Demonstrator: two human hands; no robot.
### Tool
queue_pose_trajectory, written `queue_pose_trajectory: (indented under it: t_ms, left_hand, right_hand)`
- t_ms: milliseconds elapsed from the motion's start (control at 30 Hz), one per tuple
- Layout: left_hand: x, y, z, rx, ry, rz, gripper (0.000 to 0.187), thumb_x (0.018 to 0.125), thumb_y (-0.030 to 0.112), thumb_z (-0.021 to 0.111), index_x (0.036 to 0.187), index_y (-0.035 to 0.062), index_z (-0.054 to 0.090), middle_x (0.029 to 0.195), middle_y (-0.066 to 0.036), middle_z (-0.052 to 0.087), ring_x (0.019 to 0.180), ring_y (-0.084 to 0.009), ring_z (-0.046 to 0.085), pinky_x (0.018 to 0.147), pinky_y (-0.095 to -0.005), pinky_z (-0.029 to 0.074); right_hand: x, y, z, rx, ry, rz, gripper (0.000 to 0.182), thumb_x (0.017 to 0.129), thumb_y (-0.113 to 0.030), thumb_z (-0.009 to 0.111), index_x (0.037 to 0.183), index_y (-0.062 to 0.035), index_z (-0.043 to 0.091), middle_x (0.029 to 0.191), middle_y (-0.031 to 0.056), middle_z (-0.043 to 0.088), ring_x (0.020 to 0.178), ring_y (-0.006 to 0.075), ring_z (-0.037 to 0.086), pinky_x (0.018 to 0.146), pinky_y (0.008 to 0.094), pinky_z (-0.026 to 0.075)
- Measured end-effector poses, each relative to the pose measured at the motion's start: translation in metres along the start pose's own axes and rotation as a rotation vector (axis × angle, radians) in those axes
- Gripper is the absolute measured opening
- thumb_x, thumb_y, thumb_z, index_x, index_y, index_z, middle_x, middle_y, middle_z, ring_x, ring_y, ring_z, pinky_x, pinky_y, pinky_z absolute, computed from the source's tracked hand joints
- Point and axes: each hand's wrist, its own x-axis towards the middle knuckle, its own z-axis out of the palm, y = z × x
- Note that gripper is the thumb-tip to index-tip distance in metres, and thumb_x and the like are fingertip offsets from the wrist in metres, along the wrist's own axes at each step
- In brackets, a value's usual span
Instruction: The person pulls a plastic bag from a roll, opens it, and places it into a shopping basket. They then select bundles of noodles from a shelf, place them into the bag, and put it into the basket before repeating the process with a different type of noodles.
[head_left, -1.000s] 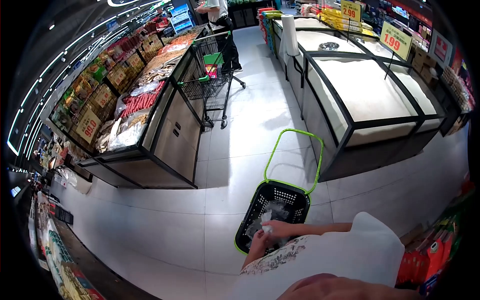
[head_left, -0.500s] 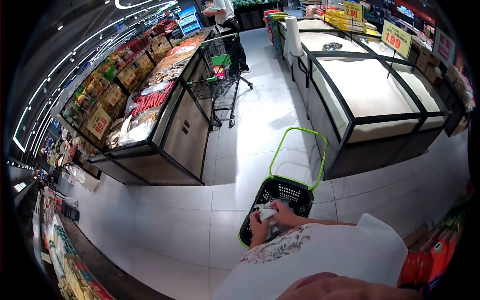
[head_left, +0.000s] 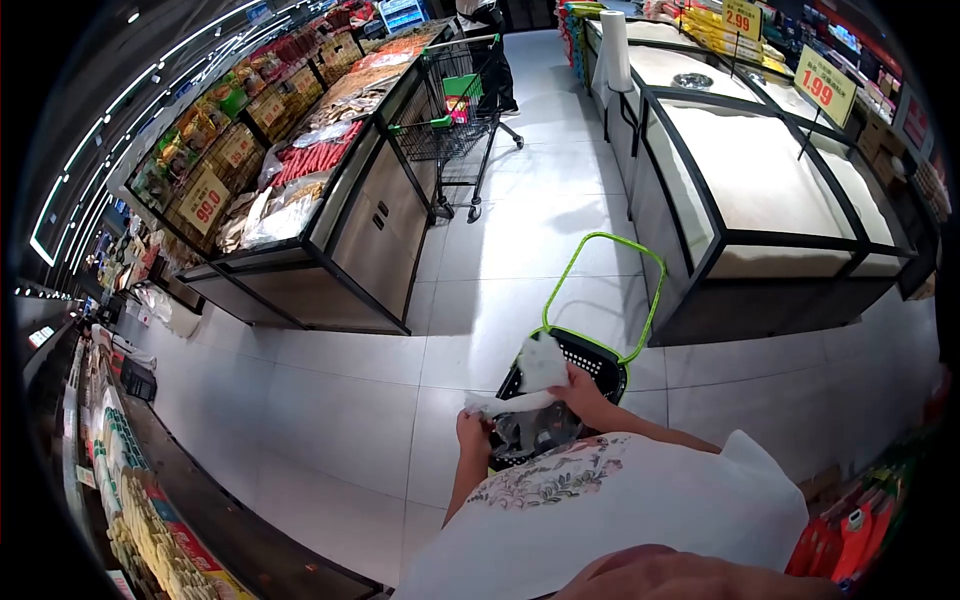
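Note:
Between my two hands a thin, crumpled white plastic bag [head_left: 541,365] is spread over the shopping basket. My left hand [head_left: 473,431] pinches one end at the basket's left side. Closed on the opposite end is my right hand [head_left: 584,391], over the middle of the basket. The black basket [head_left: 592,358] with a green rim stands on the floor, its green handle [head_left: 660,290] tipped away from me. Inside it lies clear plastic packaging [head_left: 540,430] around dark contents that I cannot make out.
At the left stands a display stand [head_left: 370,240] of dried goods and red sausages. A bin [head_left: 770,190] of white grain, with a bag roll [head_left: 615,52], is at the right. Along the aisle, a shopping cart [head_left: 460,130] stands beside a person [head_left: 490,60].
My hands have moved apart, the left one out to the left. The white bag, bunched up before, is now opened out between them. The view has tilted slightly down.

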Motion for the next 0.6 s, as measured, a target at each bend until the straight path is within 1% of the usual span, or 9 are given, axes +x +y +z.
queue_pose_trajectory:
  t_ms: [33,67,133,267,300,400,467,533,600]
  left_hand:
    - [-0.001,-0.001,-0.013,-0.178,-0.090,-0.007,0.011,0.075,0.002,0.040,0.085,0.0069,0.043,0.074,-0.007,0.048,0.057,-0.0155,0.045,0.051,-0.0286,0.041]
    - [0.000,-0.002,-0.021,-0.180,-0.076,-0.012,0.011,0.075,0.002,0.040,0.085,0.0069,0.043,0.074,-0.007,0.048,0.057,-0.0155,0.045,0.051,-0.0286,0.041]
    - [0.002,-0.009,-0.035,-0.335,-0.093,-0.023,0.008,0.077,0.007,0.040,0.084,0.0083,0.044,0.073,-0.005,0.048,0.055,-0.0144,0.043,0.053,-0.0286,0.040]
    - [-0.017,0.018,-0.022,-0.494,0.032,-0.002,0.005,0.079,0.012,0.042,0.078,0.0090,0.046,0.068,-0.002,0.050,0.053,-0.0127,0.043,0.053,-0.0277,0.039]
    - [-0.018,0.025,-0.021,-0.479,0.051,0.038,0.012,0.084,0.016,0.040,0.077,0.0087,0.047,0.069,-0.001,0.052,0.052,-0.0121,0.042,0.054,-0.0279,0.038]
    - [-0.024,0.049,-0.014,-0.405,0.079,0.186,0.012,0.076,0.006,0.045,0.088,0.0072,0.045,0.068,-0.001,0.049,0.051,-0.0109,0.041,0.052,-0.0259,0.039]
    - [-0.013,0.054,-0.027,-0.426,0.146,0.245,0.016,0.076,0.005,0.046,0.092,0.0064,0.044,0.068,-0.001,0.048,0.051,-0.0104,0.041,0.051,-0.0252,0.039]
    - [-0.009,0.049,-0.038,-0.445,0.212,0.302,0.020,0.075,0.004,0.046,0.095,0.0056,0.043,0.069,-0.001,0.047,0.050,-0.0099,0.041,0.051,-0.0246,0.039]
    - [-0.017,0.054,-0.037,-0.150,0.304,0.354,0.024,0.075,0.004,0.047,0.098,0.0041,0.042,0.070,-0.002,0.046,0.051,-0.0091,0.041,0.051,-0.0241,0.039]
  right_hand:
    - [0.004,0.008,-0.011,0.159,0.006,0.131,0.021,0.077,-0.008,0.055,0.097,-0.0040,0.051,0.082,0.0004,0.054,0.080,0.0095,0.049,0.074,0.0259,0.040]
    - [0.000,-0.003,-0.025,0.007,-0.105,-0.017,0.016,0.079,-0.009,0.055,0.094,-0.0050,0.052,0.084,0.0009,0.055,0.081,0.0106,0.051,0.072,0.0255,0.041]
    - [0.007,-0.010,-0.024,0.133,0.112,0.063,0.017,0.079,-0.015,0.056,0.094,-0.0051,0.053,0.085,0.0012,0.055,0.079,0.0108,0.051,0.070,0.0257,0.041]
    - [0.011,-0.018,-0.035,0.198,0.214,0.201,0.022,0.079,-0.021,0.059,0.094,-0.0057,0.056,0.088,0.0021,0.057,0.080,0.0095,0.050,0.066,0.0236,0.041]
    - [0.013,-0.020,-0.036,0.195,0.208,0.206,0.022,0.079,-0.021,0.059,0.094,-0.0057,0.056,0.088,0.0021,0.057,0.080,0.0095,0.050,0.066,0.0236,0.041]
    - [0.021,-0.037,-0.035,0.231,0.151,0.178,0.024,0.079,-0.021,0.058,0.097,-0.0062,0.053,0.089,0.0025,0.055,0.082,0.0107,0.051,0.067,0.0253,0.043]
    - [0.029,-0.052,-0.031,0.635,0.270,0.105,0.026,0.080,-0.020,0.057,0.101,-0.0061,0.050,0.091,0.0027,0.054,0.083,0.0127,0.051,0.068,0.0276,0.044]
    - [0.037,-0.056,-0.045,0.599,0.320,-0.005,0.027,0.081,-0.021,0.055,0.102,-0.0049,0.048,0.091,0.0037,0.053,0.085,0.0140,0.052,0.070,0.0292,0.045]
    - [0.037,-0.063,-0.060,0.478,0.294,0.052,0.026,0.081,-0.018,0.054,0.103,-0.0059,0.048,0.096,0.0027,0.054,0.091,0.0155,0.052,0.078,0.0325,0.044]
